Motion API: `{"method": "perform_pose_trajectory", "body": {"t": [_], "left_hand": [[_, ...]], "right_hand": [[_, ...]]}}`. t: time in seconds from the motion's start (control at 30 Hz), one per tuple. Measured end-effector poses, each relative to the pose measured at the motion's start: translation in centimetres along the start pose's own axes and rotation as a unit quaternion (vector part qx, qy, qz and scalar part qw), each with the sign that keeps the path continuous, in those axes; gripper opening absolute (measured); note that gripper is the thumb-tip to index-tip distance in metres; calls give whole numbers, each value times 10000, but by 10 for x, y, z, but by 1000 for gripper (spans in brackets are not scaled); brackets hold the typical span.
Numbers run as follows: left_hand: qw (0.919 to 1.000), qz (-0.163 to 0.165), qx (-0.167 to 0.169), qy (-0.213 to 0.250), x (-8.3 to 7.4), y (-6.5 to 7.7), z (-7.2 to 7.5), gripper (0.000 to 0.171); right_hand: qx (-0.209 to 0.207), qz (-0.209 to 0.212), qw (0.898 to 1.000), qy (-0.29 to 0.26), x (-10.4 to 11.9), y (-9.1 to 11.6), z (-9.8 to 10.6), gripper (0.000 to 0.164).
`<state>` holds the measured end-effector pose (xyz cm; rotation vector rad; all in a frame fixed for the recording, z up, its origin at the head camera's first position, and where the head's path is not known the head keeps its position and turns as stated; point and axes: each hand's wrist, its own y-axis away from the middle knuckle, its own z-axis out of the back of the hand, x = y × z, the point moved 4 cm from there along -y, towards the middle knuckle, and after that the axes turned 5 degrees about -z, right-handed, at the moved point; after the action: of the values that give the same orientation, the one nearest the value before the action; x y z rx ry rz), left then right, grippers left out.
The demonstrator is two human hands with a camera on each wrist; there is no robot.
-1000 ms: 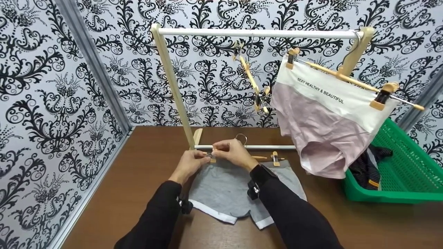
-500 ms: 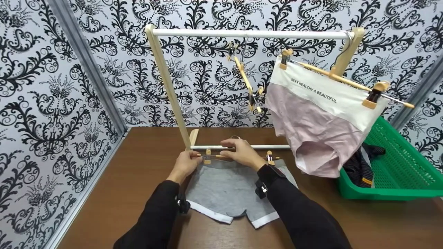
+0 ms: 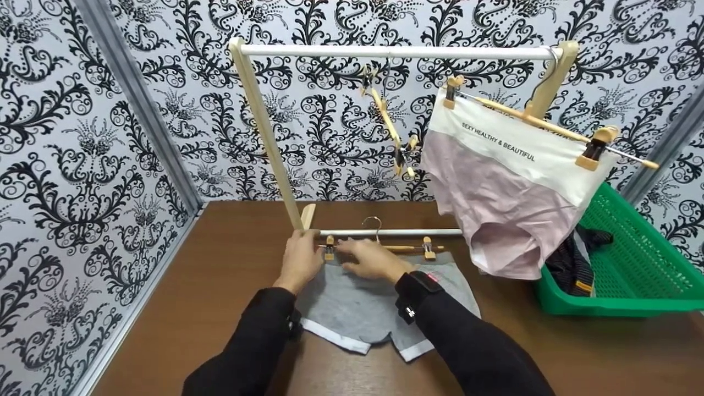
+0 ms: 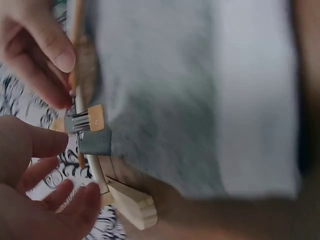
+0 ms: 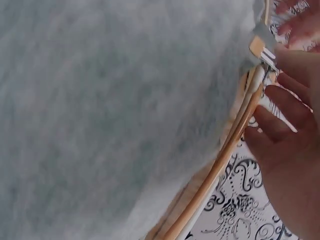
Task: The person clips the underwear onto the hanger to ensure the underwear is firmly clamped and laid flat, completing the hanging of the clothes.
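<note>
Grey shorts [image 3: 352, 308] with white leg hems lie flat on the table, waistband away from me. Along the waistband lies a wooden clip hanger [image 3: 404, 247], its hook pointing to the back. Its left clip [image 4: 96, 118] bites the waistband near the corner, and the right clip [image 3: 429, 249] sits on the waistband too. My left hand [image 3: 301, 259] is just outside the left clip, fingers loosely bent with nothing between them. On the clip's other side, my right hand [image 3: 374, 260] reaches over the waistband, relaxed fingers close to the hanger bar [image 5: 220, 160].
A wooden rack with a white top rail [image 3: 396, 51] stands behind. From it hang a bare clip hanger [image 3: 388, 118] and pink-and-white briefs [image 3: 489, 176] on another hanger. At the right, a green basket [image 3: 621, 305] contains dark clothing [image 3: 572, 264].
Both hands came off the left clip, which they were pinching a second ago. The right hand lifted rightward, then came back lower beside the clip; the left hand stayed at the hanger's left end.
</note>
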<state>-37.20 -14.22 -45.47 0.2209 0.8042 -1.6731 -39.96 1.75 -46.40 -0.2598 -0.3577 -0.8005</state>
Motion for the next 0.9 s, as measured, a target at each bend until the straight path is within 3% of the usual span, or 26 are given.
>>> {"method": "perform_pose_trajectory", "body": {"t": [0.07,0.13,0.23,0.37,0.47,0.73,0.9], "left_hand": [[9959,-645,-138,-625,-6,1,-2,35],[9864,-1171,-133,-1148,-10,3,-5,32],[9768,-1451,212,-1560,-11,8,-12,34],[9767,-1063,974,-1590,-5,14,-19,40],[9735,-877,1280,-1678,-2,15,-24,39],[9641,-770,1583,-1987,-2,14,-30,38],[9630,-667,1527,-2119,-8,11,-25,35]], "right_hand": [[336,-184,9989,258,1,2,-5,54],[590,-326,9968,441,1,3,-11,58],[834,-366,9939,624,0,3,-18,61],[1015,-335,9917,717,-1,4,-24,65],[944,-196,9929,696,-1,6,-25,64],[785,-156,9963,326,-4,13,-23,65],[651,-132,9976,-207,-6,24,-11,65]]}}
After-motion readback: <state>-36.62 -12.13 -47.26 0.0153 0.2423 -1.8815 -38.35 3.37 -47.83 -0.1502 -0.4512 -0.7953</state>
